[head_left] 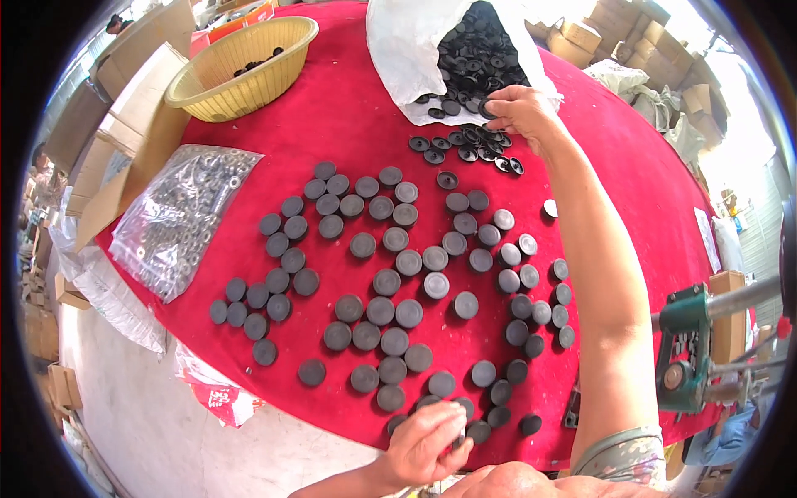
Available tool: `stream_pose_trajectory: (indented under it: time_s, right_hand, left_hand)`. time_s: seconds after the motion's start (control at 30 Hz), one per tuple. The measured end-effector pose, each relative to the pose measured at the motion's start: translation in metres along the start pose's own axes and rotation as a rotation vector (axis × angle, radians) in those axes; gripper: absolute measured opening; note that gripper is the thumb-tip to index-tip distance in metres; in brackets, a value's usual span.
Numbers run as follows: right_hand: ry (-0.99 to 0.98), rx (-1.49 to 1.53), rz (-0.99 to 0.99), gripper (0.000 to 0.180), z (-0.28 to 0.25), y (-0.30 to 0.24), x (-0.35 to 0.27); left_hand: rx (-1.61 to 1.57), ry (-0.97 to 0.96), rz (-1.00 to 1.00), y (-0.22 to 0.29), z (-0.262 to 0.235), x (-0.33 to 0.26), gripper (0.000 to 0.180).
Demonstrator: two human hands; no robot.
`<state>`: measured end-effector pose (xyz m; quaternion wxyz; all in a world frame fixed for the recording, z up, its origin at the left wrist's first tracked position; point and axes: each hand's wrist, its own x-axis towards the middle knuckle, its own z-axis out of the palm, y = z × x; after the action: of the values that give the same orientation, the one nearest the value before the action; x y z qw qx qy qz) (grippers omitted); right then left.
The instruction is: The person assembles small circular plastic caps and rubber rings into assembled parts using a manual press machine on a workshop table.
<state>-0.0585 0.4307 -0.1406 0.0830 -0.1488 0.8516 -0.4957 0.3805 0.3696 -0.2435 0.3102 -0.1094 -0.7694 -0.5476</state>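
Many dark grey round caps [408, 263] lie flat side up on the red cloth in front of me. At the mouth of a white sack [398, 50], my right hand [521, 114] is closed, its thumb and fingers pinching a black round cap [486, 108]. Loose black caps [477, 66] fill the sack, and a small heap of them [467, 153] has spread just below it, several showing their hollow side. Near the cloth's front edge my left hand [427, 444] is curled beside the closest caps; its fingers hide whatever they hold.
A yellow plastic basket [241, 83] with a few black pieces stands at the far left. Below it lies a clear bag of small metal parts [183, 216], beside an open cardboard box [137, 149]. A green metal machine [685, 349] stands at the right edge.
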Motion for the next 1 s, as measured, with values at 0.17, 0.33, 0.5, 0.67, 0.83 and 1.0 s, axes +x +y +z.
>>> stream_pose_trajectory:
  time_s: [0.17, 0.33, 0.5, 0.67, 0.83, 1.0]
  right_hand:
    - [-0.051, 0.136, -0.157, 0.028, 0.024, -0.049, -0.084]
    - [0.037, 0.004, -0.454, 0.025, 0.028, -0.087, -0.220]
    - [0.128, -0.063, -0.826, 0.023, -0.008, -0.046, -0.375]
    - [0.234, -0.056, -0.722, 0.026, -0.026, 0.003, -0.469]
    - [0.331, -0.071, -0.690, 0.026, -0.036, 0.037, -0.509]
    - [0.400, -0.085, -0.623, 0.028, -0.050, 0.059, -0.528]
  left_hand:
    - [0.111, 0.023, 0.033, 0.001, 0.001, 0.005, 0.045]
    - [-0.029, 0.096, -0.032, -0.001, 0.003, 0.009, 0.041]
    - [-0.897, 0.149, -0.407, 0.027, 0.016, 0.008, 0.043]
    - [-1.342, -0.196, -0.685, 0.065, 0.048, -0.003, 0.041]
    - [-1.403, -0.370, -0.781, 0.086, 0.085, -0.021, 0.043]
    - [-1.449, -0.442, -0.861, 0.091, 0.106, -0.030, 0.050]
